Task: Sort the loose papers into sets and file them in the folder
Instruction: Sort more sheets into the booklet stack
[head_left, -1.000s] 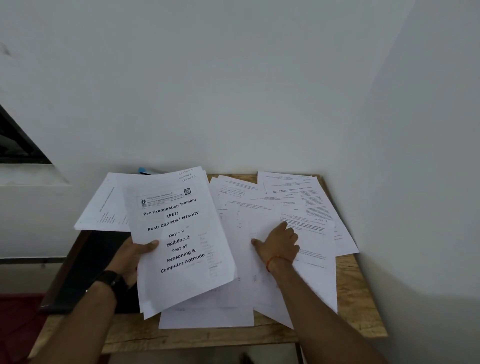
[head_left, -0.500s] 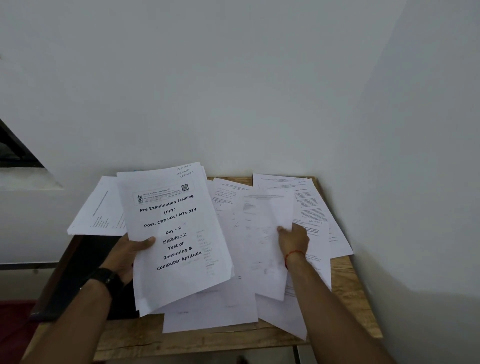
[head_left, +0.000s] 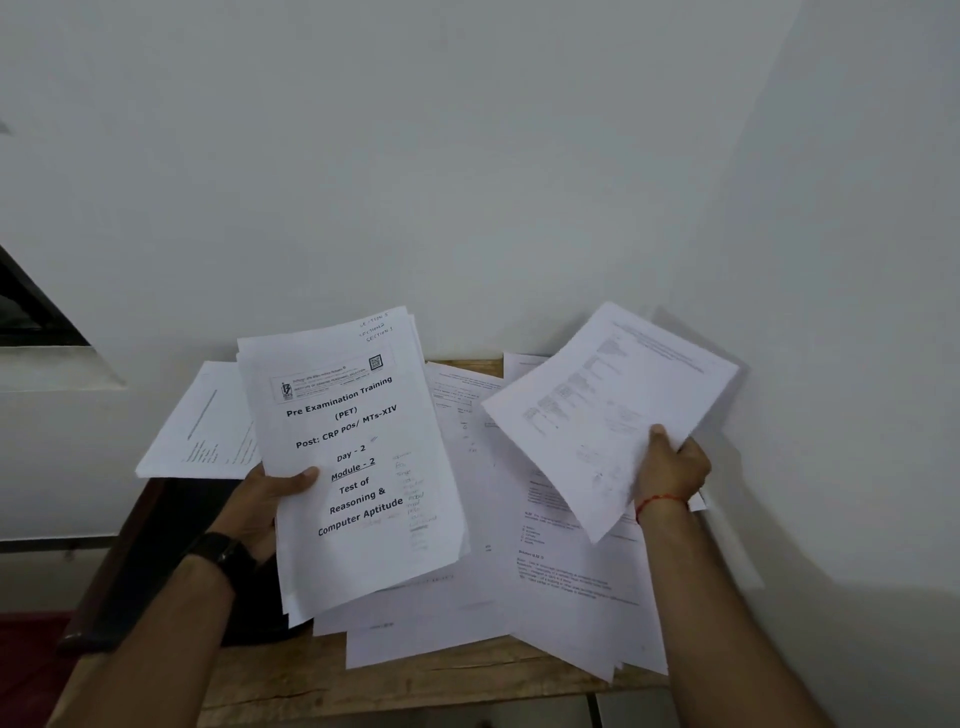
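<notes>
Your left hand (head_left: 270, 499) grips a stack (head_left: 358, 467) by its left edge, thumb across the cover headed "Pre Examination Training". Your right hand (head_left: 672, 473) pinches a raised sheet (head_left: 608, 410) near its lower right corner, clear of the counter (head_left: 415, 680).

The step in hand looks like matching that sheet to a set. To do it well, hold the stack square with the thumb pressing firmly, since its lower leaves fan out at the bottom edge and could slide. Read the sheet's heading before you commit; its print is too small to make out here. If it belongs, lay it flat on the stack with edges aligned. If not, start a separate pile on a bare part of the counter rather than dropping it on the heap. A sheet held by one corner droops and creases easily, so support it from beneath as you bring it across.

At lower left of the frame a dark flat thing, probably the folder (head_left: 156, 561), lies under your left forearm and the stack, partly hidden. A spare sheet (head_left: 202, 431) pokes out behind the stack at middle left. The loose papers (head_left: 493, 545) overlap across the counter between your hands and below both. The raised sheet sits at middle right, well apart from the stack.
</notes>
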